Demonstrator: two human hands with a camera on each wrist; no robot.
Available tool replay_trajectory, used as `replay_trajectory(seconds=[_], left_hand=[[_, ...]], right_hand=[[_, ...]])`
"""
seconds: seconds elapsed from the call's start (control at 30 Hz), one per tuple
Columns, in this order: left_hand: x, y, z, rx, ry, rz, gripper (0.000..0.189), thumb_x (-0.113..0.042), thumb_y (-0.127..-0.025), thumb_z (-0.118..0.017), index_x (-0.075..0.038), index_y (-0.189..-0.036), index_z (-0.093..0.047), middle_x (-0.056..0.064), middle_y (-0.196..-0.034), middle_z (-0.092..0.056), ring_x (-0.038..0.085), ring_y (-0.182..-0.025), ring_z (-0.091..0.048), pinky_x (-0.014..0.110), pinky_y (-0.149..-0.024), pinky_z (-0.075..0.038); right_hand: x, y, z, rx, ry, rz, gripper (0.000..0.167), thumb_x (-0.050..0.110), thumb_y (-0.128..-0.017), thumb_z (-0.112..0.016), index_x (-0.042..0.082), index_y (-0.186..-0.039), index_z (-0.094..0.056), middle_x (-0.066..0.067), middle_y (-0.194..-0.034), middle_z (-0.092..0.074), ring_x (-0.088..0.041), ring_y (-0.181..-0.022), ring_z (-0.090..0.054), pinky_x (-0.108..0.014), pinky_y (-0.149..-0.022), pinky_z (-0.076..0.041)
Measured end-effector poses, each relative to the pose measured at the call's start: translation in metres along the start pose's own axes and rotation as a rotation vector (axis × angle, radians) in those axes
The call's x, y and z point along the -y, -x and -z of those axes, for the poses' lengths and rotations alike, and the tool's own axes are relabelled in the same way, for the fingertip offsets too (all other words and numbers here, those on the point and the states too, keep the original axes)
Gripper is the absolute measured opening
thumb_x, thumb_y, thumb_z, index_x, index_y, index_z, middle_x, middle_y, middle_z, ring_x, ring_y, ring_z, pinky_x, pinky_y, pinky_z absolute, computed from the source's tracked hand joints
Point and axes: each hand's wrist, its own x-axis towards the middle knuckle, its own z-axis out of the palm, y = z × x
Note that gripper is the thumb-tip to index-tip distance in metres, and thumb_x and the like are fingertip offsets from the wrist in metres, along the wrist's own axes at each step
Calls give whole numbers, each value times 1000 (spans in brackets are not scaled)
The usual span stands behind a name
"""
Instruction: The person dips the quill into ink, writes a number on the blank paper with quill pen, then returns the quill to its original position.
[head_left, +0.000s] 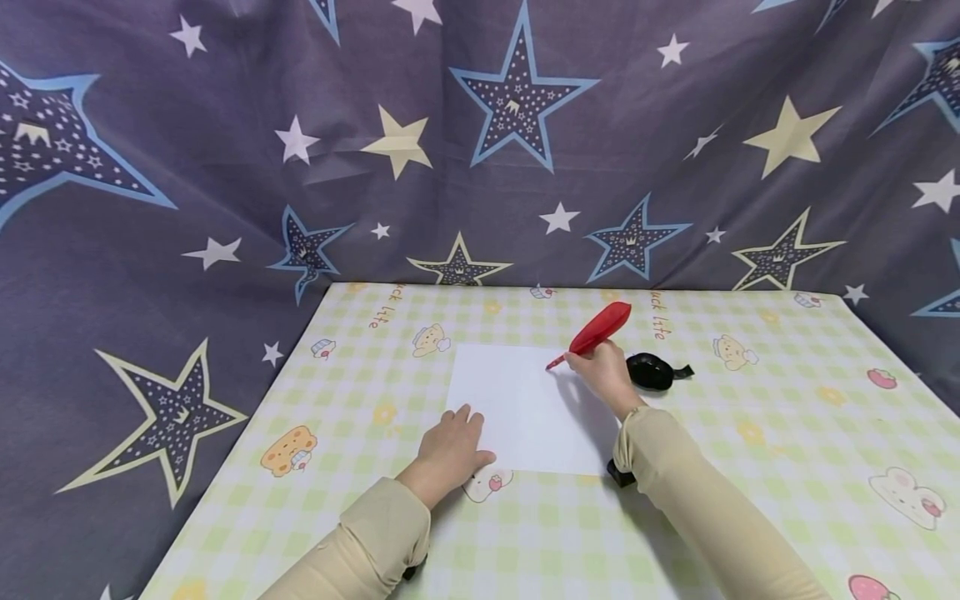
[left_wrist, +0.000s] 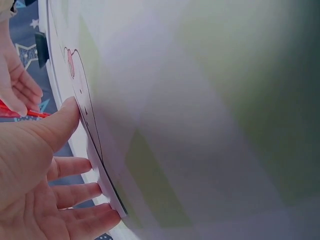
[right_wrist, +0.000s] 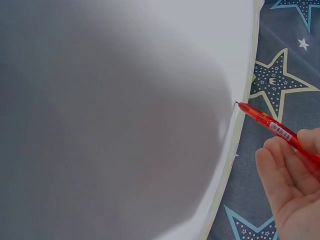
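A white sheet of paper lies on the checked tablecloth. My right hand pinches a red pen with a red feather top, its tip over the upper right part of the sheet. In the right wrist view the pen has a barcode label on its barrel, and its dark point is at or just above the paper surface. My left hand rests with spread fingers on the sheet's lower left edge. The left wrist view shows the left thumb and fingertips along that edge.
A black oval object with a short strap lies right of my right hand. The tablecloth has printed animals, flowers and cakes. Behind and left of the table hangs a dark curtain with stars.
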Motion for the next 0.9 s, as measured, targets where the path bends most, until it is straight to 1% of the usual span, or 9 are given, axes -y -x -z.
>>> replay_trajectory(seconds=[0.17, 0.4, 0.63, 0.9], left_hand=[[0, 1, 1, -8, 0, -10, 52, -37, -83, -66, 0, -117, -53, 22, -130, -46, 35, -115, -46, 41, -86, -45], [1, 0, 1, -10, 4, -14, 50, -37, -83, -66, 0, -116, -53, 22, -130, -47, 36, -114, -46, 41, -86, -46], [0, 1, 1, 3, 18, -4, 53, -37, -84, -65, 0, -119, -52, 22, -132, -45, 36, -117, -44, 42, -88, -45], [0, 0, 1, 3, 13, 1, 52, -37, -83, -65, 0, -119, -53, 22, -131, -45, 35, -116, -45, 42, -87, -45]], right_hand=[[-1, 1, 0, 15, 4, -12, 18, 11, -83, -66, -5, -90, -66, -16, -80, -66, -21, -68, -58, -27, -58, -43], [-2, 3, 0, 10, 23, 27, 16, 11, -82, -66, -5, -88, -68, -14, -76, -66, -20, -66, -58, -27, -57, -43], [-2, 5, 0, 19, 17, 30, 17, 10, -82, -67, -5, -89, -66, -15, -80, -66, -20, -67, -58, -27, -58, -44], [0, 8, 2, 28, 35, 33, 18, 11, -82, -67, -6, -88, -66, -15, -78, -66, -19, -63, -56, -26, -55, -43]])
